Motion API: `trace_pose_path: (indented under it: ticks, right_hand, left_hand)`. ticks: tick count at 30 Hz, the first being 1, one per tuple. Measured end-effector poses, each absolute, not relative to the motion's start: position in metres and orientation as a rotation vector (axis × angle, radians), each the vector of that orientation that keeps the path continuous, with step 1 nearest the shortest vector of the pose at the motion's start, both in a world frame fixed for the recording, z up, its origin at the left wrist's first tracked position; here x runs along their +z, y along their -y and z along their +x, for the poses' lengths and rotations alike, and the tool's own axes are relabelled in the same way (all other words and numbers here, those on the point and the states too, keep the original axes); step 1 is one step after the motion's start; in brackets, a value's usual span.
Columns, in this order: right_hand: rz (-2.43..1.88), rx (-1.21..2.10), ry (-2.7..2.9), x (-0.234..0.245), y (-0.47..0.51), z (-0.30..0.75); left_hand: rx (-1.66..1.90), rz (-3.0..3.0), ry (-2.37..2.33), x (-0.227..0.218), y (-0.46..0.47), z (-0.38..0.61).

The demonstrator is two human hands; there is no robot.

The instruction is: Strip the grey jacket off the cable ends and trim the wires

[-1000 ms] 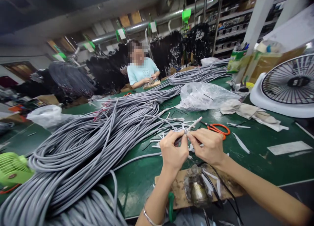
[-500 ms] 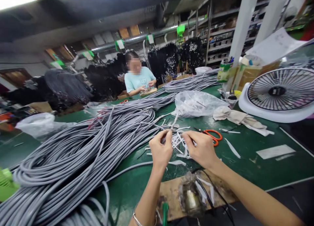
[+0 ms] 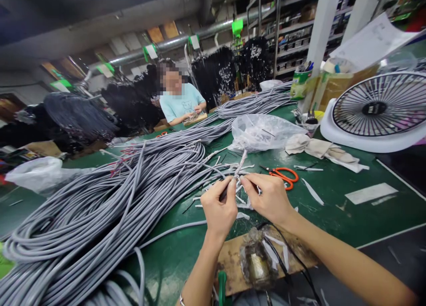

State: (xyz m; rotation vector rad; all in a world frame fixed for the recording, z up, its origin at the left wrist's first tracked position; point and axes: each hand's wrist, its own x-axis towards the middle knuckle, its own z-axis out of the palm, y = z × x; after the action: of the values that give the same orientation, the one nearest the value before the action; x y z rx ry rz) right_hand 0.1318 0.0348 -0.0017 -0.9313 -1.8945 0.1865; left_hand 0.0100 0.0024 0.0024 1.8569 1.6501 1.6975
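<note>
Holding a white-wrapped cable end toward one o'clock in the closed left hand, touching its base with the curled right hand, unclear whether gripping, near orange-handled scissors at two o'clock, beside grey cables at nine.

white fan near beige cloth

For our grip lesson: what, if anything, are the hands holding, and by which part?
The left hand pinches a whitish cable end at its base; the right hand possibly does too.
</note>
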Motion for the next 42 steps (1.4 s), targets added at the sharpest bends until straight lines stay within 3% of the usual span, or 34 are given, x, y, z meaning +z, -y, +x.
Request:
trace_pose_path:
  ticks: [25,34,42]
  right_hand:
    - [-0.967,0.22,1.901,0.004,-0.032,0.136]
    - [-0.808,-0.096,1.85,-0.008,-0.028,0.132]
    - [-0.954,0.216,1.807,-0.001,-0.035,0.133]
  left_hand:
    - [1.758,1.866,-1.623,0.0,-0.001,0.015]
    - [1.708,1.969,-1.728,-0.001,-0.002,0.019]
    - [1.731,2.042,-1.728,-0.003,0.002,0.021]
